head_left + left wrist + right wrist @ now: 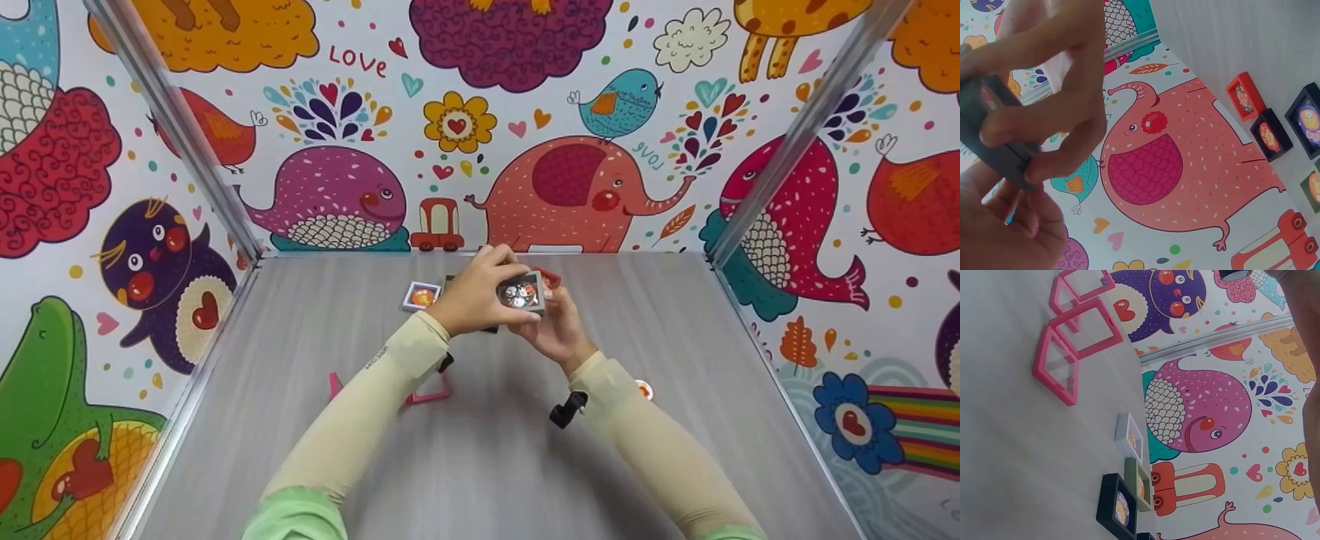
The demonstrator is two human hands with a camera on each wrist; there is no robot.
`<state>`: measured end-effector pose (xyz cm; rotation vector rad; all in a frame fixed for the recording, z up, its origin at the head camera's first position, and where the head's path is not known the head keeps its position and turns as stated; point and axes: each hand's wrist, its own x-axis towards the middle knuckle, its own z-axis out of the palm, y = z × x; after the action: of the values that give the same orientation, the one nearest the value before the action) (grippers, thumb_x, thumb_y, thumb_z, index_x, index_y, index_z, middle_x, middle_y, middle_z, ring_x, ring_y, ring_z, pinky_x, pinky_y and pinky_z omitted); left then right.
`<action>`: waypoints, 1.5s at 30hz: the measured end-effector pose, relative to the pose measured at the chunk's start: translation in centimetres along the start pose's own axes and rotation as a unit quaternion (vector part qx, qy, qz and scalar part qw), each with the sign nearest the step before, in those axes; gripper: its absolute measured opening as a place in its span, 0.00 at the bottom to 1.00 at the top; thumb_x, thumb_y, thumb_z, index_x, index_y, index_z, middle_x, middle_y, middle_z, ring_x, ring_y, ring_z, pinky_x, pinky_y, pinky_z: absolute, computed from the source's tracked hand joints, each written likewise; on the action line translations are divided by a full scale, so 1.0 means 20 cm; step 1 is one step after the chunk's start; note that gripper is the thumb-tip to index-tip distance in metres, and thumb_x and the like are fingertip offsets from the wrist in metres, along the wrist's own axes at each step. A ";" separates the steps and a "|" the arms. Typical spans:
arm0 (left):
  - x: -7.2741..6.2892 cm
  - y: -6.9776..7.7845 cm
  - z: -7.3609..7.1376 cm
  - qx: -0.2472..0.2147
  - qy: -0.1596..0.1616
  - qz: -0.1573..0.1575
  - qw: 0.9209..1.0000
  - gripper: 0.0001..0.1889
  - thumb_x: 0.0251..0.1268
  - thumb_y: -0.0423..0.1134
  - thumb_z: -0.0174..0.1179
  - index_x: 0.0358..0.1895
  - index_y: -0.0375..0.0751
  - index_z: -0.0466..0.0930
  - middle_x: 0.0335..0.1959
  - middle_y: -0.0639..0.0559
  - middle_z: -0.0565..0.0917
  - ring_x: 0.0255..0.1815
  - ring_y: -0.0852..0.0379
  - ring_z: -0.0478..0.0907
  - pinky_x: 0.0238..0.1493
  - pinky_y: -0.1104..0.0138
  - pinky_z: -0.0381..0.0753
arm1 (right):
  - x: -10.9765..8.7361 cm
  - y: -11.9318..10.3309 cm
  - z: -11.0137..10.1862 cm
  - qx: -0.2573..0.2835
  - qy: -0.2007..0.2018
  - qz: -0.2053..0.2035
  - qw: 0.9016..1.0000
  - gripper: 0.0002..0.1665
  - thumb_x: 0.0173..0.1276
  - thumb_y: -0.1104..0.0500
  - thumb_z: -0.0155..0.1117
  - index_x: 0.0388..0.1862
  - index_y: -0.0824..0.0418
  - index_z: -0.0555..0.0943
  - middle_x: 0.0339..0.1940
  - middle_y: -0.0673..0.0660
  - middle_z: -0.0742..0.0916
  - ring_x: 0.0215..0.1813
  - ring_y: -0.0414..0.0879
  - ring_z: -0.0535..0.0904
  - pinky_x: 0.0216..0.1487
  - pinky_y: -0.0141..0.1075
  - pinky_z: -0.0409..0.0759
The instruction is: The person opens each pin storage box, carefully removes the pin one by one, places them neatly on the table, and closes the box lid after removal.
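Head view: your left hand (pixel 478 294) clamped the grey frame (pixel 520 294) above the table (pixel 510 450), and your right hand (pixel 556 330) gripped its right side. It looked light and stiff (its face perhaps slick), best held by the rim. The left wrist view revealed a black frame (pixel 1271 135) the head view hid; the right wrist view, pink frames (pixel 1064 341) folded open, which your left sleeve (pixel 349 424) partly covered.

Reads red "LOVE" lettering (pixel 358 61) on the patterned back wall (pixel 480 169), just beside a small red heart (pixel 398 48), then flipped pale-green "LOVE" lettering (pixel 649 155) above the printed elephant's trunk (pixel 667 205), plus dark print (pixel 376 358) along the left sleeve (pixel 352 420) near the wrist, too small to make out.
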<state>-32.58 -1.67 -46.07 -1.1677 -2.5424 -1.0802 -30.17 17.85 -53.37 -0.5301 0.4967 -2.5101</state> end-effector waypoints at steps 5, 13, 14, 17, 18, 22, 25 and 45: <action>-0.01 0.01 -0.01 -0.015 0.019 0.007 1.000 0.33 0.58 0.62 0.81 0.61 0.46 0.89 0.52 0.55 0.76 0.57 0.58 0.70 0.55 0.67 0.82 | 0.00 0.00 0.01 0.002 -0.001 -0.003 1.000 0.29 0.71 0.59 0.69 0.69 0.65 0.79 0.61 0.64 0.84 0.55 0.53 0.84 0.55 0.42 0.85; -0.03 0.01 -0.04 -0.089 0.034 -0.038 0.995 0.35 0.61 0.59 0.80 0.66 0.47 0.81 0.56 0.53 0.77 0.57 0.57 0.74 0.59 0.64 0.84 | -0.01 -0.02 0.04 -0.012 0.042 0.002 0.999 0.26 0.77 0.58 0.64 0.71 0.62 0.76 0.61 0.64 0.85 0.55 0.54 0.85 0.60 0.47 0.86; -0.04 0.00 -0.05 -0.100 0.033 -0.046 0.993 0.35 0.61 0.58 0.80 0.66 0.47 0.80 0.57 0.52 0.77 0.56 0.57 0.75 0.58 0.63 0.85 | -0.01 -0.02 0.04 -0.029 0.048 0.002 0.998 0.24 0.80 0.56 0.61 0.71 0.61 0.76 0.61 0.63 0.85 0.55 0.54 0.85 0.60 0.48 0.86; -0.06 -0.01 -0.08 -0.125 0.030 -0.059 0.990 0.36 0.60 0.55 0.82 0.66 0.46 0.76 0.57 0.51 0.78 0.56 0.53 0.78 0.58 0.59 0.86 | -0.02 -0.04 0.04 -0.080 0.067 0.004 0.995 0.21 0.86 0.52 0.55 0.71 0.59 0.76 0.61 0.62 0.85 0.54 0.53 0.86 0.59 0.48 0.87; -0.07 -0.02 -0.09 -0.131 0.029 -0.062 0.989 0.36 0.60 0.54 0.82 0.67 0.46 0.75 0.57 0.51 0.78 0.56 0.52 0.78 0.58 0.58 0.86 | -0.02 -0.05 0.04 -0.091 0.071 0.003 0.993 0.21 0.87 0.51 0.53 0.71 0.59 0.76 0.62 0.62 0.84 0.55 0.54 0.86 0.59 0.48 0.88; -0.09 -0.04 -0.11 -0.165 0.027 -0.079 0.983 0.37 0.61 0.52 0.82 0.67 0.46 0.72 0.56 0.51 0.79 0.57 0.51 0.82 0.61 0.58 0.86 | -0.03 -0.07 0.03 -0.090 0.084 -0.007 0.992 0.21 0.89 0.55 0.50 0.74 0.62 0.72 0.65 0.65 0.82 0.57 0.57 0.86 0.56 0.50 0.89; -0.11 -0.05 -0.12 -0.191 0.029 -0.100 0.976 0.36 0.62 0.51 0.82 0.68 0.48 0.72 0.59 0.49 0.79 0.58 0.51 0.83 0.60 0.55 0.87 | -0.02 -0.08 0.02 -0.114 0.099 -0.013 0.988 0.22 0.89 0.57 0.47 0.74 0.62 0.71 0.66 0.66 0.80 0.58 0.58 0.86 0.57 0.51 0.89; -0.24 -0.11 -0.13 -0.166 0.023 -0.129 0.977 0.41 0.63 0.51 0.82 0.76 0.50 0.71 0.69 0.51 0.76 0.62 0.52 0.81 0.61 0.56 0.86 | 0.05 -0.18 0.18 -0.819 0.013 -0.101 0.565 0.27 0.70 0.55 0.82 0.66 0.53 0.87 0.62 0.47 0.87 0.63 0.46 0.79 0.66 0.46 0.83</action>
<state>-31.27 -7.30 -47.27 -0.8736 -2.5961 -1.6239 -30.87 19.35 -48.43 -1.1201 2.8614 -1.3586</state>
